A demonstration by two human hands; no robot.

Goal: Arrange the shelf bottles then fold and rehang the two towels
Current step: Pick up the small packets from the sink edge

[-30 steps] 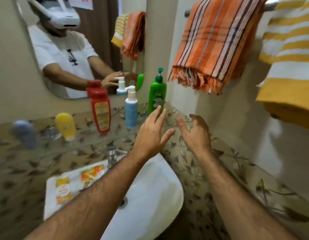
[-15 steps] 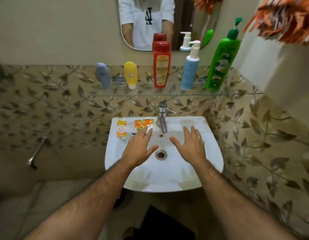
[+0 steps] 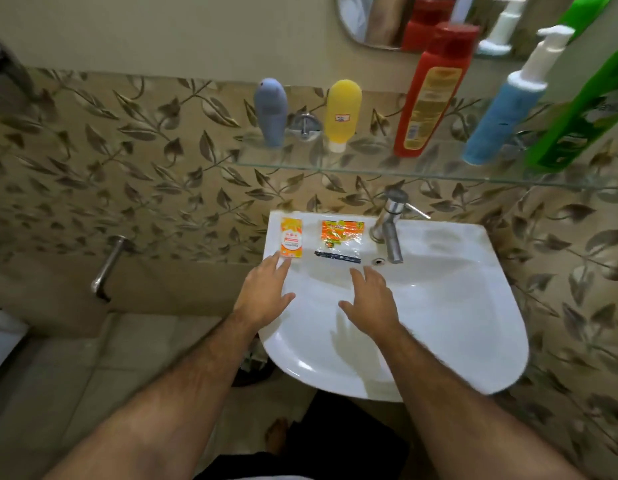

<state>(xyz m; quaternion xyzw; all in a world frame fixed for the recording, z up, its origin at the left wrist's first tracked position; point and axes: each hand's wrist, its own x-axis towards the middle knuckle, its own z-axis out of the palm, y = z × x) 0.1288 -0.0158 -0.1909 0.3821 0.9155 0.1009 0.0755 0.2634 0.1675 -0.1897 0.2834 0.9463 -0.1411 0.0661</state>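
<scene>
Head view looks down on a white sink point(image 3: 456, 306) under a glass shelf point(image 3: 370, 168) fixed to a leaf-patterned wall. Five bottles stand in a row along the shelf. From its left end these are a grey-blue tube point(image 3: 271, 110), a yellow tube point(image 3: 343, 112) standing on its white cap, a tall red bottle point(image 3: 430, 95) with a yellow label, a blue pump bottle point(image 3: 501, 109) with a white pump head, and a green bottle point(image 3: 577, 116) at the right end, partly cut by the frame edge. The two tubes stand apart, with a chrome shelf bracket point(image 3: 304, 125) between them. A mirror point(image 3: 370, 19) hangs above the shelf and reflects the tops of the bottles. No towel shows in this view.

Both hands hover over the sink with nothing in them. The left hand point(image 3: 262, 299) is spread over the sink's left rim, fingers straight, its fingertips just beside an orange-and-white sachet point(image 3: 291, 237) that lies on the back left corner of the sink; whether they touch it I cannot tell. The right hand point(image 3: 373, 299) is flat and relaxed above the basin, casting a shadow on it, its grip open and holding nothing. A second, crumpled orange packet point(image 3: 340, 239) lies on the back rim between the sachet and the chrome tap point(image 3: 390, 226).
</scene>
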